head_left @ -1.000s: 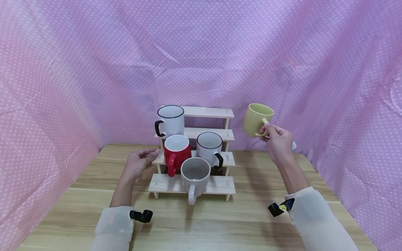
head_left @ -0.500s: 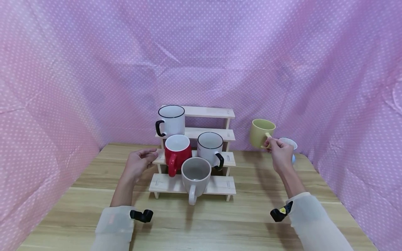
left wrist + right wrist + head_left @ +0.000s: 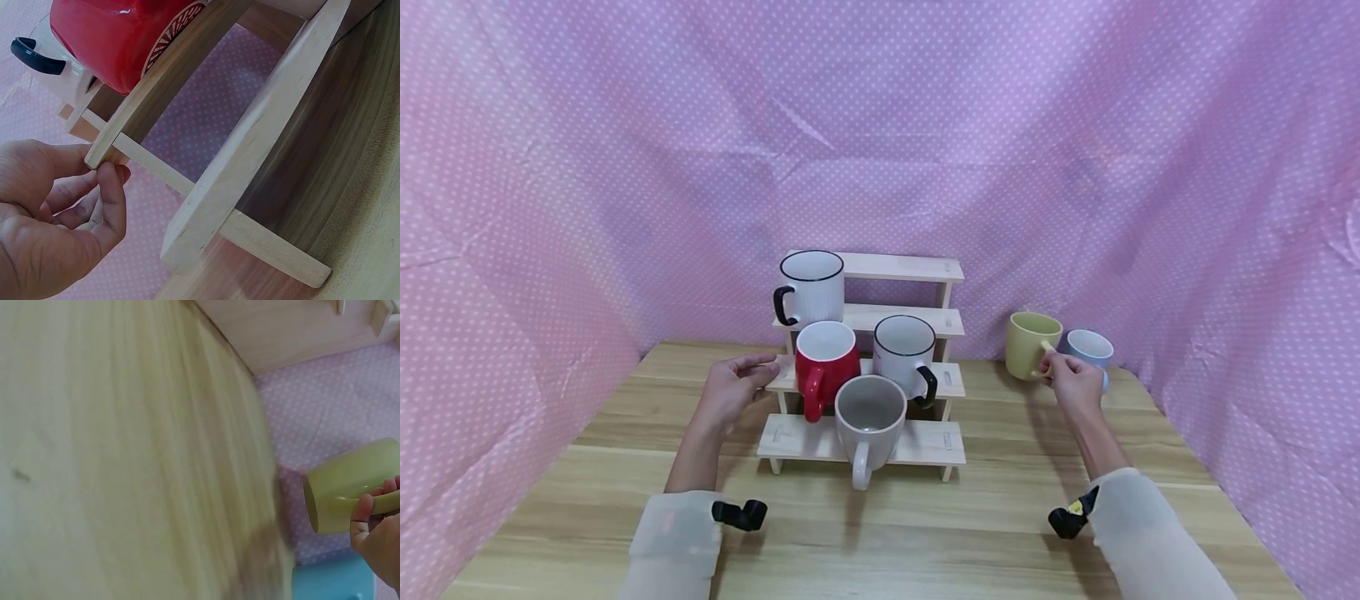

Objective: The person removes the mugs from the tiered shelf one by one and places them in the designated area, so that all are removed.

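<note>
My right hand grips a yellow-green mug by its handle, low at the table's back right. Whether its base touches the table I cannot tell. A light blue mug stands just right of it, partly behind my hand. At the left end of a stepped wooden rack, my left hand pinches a step's end between thumb and fingers, clear in the left wrist view. The rack bears a grey mug on its lowest step, a red mug and a white black-rimmed mug above.
Another white mug with black rim and handle sits higher on the rack's left. The wooden table reaches back to a pink dotted cloth that hangs behind and at both sides.
My right hand has lowered the yellow-green mug from the air down towards the table at the right, bringing the light blue mug into view. My left hand has stayed at the rack.
</note>
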The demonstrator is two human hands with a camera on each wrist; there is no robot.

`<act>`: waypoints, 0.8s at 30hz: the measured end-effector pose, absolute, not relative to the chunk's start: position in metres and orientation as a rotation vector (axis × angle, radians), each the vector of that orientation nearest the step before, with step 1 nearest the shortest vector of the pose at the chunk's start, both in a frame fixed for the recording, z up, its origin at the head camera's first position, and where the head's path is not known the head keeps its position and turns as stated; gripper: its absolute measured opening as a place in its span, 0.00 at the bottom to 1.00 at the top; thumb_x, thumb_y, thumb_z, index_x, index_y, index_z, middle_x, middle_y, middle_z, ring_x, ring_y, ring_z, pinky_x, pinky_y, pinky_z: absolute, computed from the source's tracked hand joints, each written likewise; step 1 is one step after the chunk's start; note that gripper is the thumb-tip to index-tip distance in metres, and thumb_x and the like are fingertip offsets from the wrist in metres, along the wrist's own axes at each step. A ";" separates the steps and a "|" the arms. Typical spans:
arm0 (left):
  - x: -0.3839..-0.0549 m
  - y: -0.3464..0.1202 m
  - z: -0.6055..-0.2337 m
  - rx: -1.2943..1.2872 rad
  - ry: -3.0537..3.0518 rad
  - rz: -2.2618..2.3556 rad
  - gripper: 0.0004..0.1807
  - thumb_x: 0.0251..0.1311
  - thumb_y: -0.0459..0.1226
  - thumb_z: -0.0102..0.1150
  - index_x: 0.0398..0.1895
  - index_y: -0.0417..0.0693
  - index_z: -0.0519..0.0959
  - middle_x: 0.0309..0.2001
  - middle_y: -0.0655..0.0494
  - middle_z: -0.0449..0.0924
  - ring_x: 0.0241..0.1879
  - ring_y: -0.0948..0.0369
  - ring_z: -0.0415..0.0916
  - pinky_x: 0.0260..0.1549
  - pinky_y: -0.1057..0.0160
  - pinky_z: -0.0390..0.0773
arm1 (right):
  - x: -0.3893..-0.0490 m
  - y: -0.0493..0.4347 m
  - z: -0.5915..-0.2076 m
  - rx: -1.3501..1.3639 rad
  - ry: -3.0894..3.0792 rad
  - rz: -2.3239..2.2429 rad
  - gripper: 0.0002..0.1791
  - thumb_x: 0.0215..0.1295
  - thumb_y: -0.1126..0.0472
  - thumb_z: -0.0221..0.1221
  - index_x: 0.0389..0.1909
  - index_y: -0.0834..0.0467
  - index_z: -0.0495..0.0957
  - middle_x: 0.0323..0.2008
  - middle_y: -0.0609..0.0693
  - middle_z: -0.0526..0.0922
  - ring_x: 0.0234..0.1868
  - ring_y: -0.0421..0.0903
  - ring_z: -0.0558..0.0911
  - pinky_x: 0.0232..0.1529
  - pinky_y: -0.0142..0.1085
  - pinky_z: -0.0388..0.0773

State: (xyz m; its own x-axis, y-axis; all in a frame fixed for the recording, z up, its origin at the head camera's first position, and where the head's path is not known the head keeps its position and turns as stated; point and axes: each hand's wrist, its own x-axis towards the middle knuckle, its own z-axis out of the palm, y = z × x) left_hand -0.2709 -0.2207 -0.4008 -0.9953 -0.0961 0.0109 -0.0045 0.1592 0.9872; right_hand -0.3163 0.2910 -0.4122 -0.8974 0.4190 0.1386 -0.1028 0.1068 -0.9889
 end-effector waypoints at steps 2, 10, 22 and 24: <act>-0.271 -0.221 -0.400 0.104 -2.335 -1.992 0.24 0.71 0.36 0.62 0.66 0.34 0.75 0.50 0.46 0.81 0.41 0.67 0.80 0.40 0.69 0.84 | -0.318 0.293 -0.415 -0.327 -1.999 1.845 0.15 0.74 0.62 0.58 0.42 0.74 0.83 0.28 0.45 0.83 0.34 0.38 0.82 0.36 0.28 0.85; -0.271 -0.220 -0.399 0.116 -2.336 -1.992 0.24 0.71 0.35 0.63 0.66 0.35 0.75 0.49 0.47 0.82 0.40 0.67 0.80 0.40 0.69 0.85 | -0.319 0.301 -0.426 -0.394 -1.939 1.875 0.11 0.70 0.66 0.58 0.33 0.68 0.86 0.25 0.45 0.83 0.32 0.38 0.81 0.33 0.28 0.85; -0.271 -0.221 -0.399 0.122 -2.346 -1.970 0.24 0.71 0.36 0.63 0.66 0.35 0.76 0.50 0.46 0.82 0.40 0.67 0.79 0.40 0.68 0.85 | -0.325 0.303 -0.435 -0.423 -1.895 1.953 0.11 0.69 0.67 0.58 0.32 0.68 0.86 0.25 0.45 0.82 0.32 0.38 0.81 0.31 0.26 0.83; -0.271 -0.221 -0.399 0.129 -2.352 -1.977 0.24 0.71 0.36 0.63 0.66 0.36 0.76 0.52 0.44 0.81 0.41 0.66 0.79 0.41 0.68 0.85 | -0.325 0.303 -0.435 -0.421 -1.917 1.952 0.11 0.70 0.66 0.57 0.35 0.69 0.86 0.25 0.44 0.82 0.33 0.38 0.81 0.32 0.26 0.83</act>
State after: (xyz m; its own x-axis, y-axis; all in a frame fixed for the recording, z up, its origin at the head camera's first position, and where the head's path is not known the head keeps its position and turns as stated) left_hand -0.2708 -0.2206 -0.3991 -0.9942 -0.1073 -0.0030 -0.0214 0.1708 0.9851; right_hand -0.3245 0.3028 -0.4349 -0.8865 0.4605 0.0454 -0.0537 -0.0048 -0.9985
